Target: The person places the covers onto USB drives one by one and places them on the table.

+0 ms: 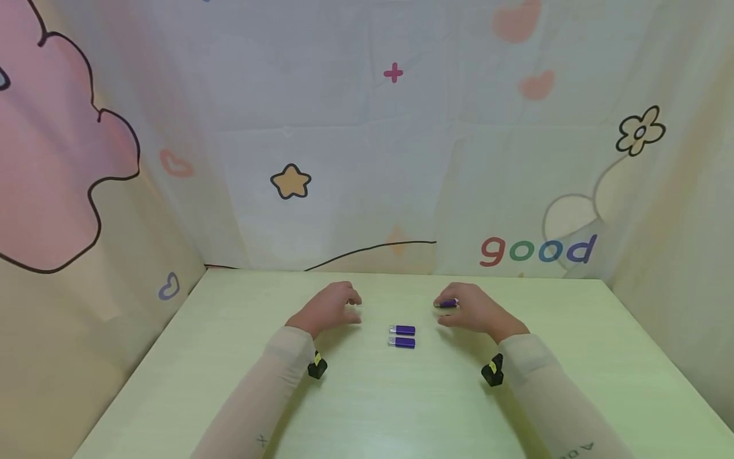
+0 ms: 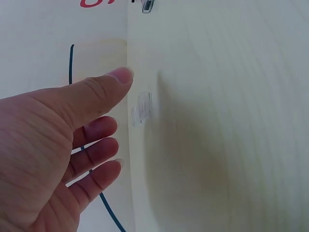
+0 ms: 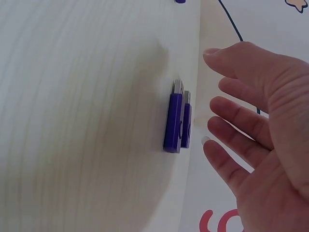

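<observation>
My left hand [image 1: 329, 307] is over the left-middle of the table, thumb and fingers spread apart, nothing held. Beside its thumb in the left wrist view lie clear plastic caps [image 2: 143, 108]. My right hand [image 1: 471, 309] is over the right-middle, fingers loosely bent and empty. Next to it in the right wrist view, two purple USB sticks [image 3: 174, 123] lie side by side on the table; in the head view the fingers partly cover a purple USB stick [image 1: 448, 303]. Between the hands lie two parallel purple USB sticks, an upper one [image 1: 404, 330] and a lower one [image 1: 404, 343], metal ends leftward.
The pale table [image 1: 378, 408] ends at the back against a printed curtain [image 1: 355, 210]. More curtain hangs at both sides. A small black device [image 1: 317, 365] is on the left wrist and another black device [image 1: 493, 371] on the right wrist.
</observation>
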### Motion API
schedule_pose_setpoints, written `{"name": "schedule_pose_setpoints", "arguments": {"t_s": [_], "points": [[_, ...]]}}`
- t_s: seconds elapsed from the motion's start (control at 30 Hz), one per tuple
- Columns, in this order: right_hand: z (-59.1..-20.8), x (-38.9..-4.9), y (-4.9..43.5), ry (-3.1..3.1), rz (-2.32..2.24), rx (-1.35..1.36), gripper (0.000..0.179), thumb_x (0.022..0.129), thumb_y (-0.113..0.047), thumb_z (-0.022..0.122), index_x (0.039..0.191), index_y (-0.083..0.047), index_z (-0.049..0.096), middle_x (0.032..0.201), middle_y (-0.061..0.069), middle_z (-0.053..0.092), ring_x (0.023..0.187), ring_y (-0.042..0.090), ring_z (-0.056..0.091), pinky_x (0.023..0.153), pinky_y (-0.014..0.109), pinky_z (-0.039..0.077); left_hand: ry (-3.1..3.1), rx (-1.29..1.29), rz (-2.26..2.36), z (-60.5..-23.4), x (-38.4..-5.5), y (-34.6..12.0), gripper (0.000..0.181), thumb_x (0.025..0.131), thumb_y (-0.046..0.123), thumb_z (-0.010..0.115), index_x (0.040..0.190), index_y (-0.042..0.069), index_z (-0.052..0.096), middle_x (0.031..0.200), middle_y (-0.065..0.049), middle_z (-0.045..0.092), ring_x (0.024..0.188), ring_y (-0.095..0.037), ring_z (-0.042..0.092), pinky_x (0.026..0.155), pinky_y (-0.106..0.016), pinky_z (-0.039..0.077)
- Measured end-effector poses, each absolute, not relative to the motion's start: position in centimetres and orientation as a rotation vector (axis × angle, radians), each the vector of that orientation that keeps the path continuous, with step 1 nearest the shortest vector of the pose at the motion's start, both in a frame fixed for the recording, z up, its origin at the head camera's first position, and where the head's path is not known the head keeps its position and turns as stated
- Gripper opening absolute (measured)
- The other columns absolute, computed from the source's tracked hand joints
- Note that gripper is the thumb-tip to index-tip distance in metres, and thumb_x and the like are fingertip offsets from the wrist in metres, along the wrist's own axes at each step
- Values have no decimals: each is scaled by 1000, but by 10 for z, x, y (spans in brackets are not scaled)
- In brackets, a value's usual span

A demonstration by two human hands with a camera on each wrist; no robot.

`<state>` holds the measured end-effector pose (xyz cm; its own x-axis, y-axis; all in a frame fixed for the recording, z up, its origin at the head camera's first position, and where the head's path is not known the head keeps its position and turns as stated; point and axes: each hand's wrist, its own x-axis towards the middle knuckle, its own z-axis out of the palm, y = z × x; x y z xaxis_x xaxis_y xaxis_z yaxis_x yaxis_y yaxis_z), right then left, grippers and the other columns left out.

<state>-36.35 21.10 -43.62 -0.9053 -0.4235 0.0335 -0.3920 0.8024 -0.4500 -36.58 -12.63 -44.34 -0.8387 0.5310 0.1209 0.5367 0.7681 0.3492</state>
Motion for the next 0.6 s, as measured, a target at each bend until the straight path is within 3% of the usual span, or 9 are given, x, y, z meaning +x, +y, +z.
{"name": "schedule_pose_setpoints", "arguments": {"t_s": [0.33, 0.6], "points": [[-435, -362, 221, 2877, -712, -544, 31, 85, -21, 85, 113, -9, 77, 111, 6, 71, 99, 22, 63, 94, 44, 56, -3003, -807, -570, -449, -369, -131, 26, 87, 16, 83, 110, 6, 77, 103, -4, 70, 96, -17, 64, 93, -36, 54], [-437, -362, 221, 2871, -643, -536, 28, 84, -18, 86, 109, -8, 77, 103, 3, 71, 92, 19, 61, 92, 42, 57, -3021, -852, -544, -454, -371, -133, 14, 88, 14, 82, 99, 8, 76, 95, -1, 68, 87, -13, 57, 88, -34, 53]]}}
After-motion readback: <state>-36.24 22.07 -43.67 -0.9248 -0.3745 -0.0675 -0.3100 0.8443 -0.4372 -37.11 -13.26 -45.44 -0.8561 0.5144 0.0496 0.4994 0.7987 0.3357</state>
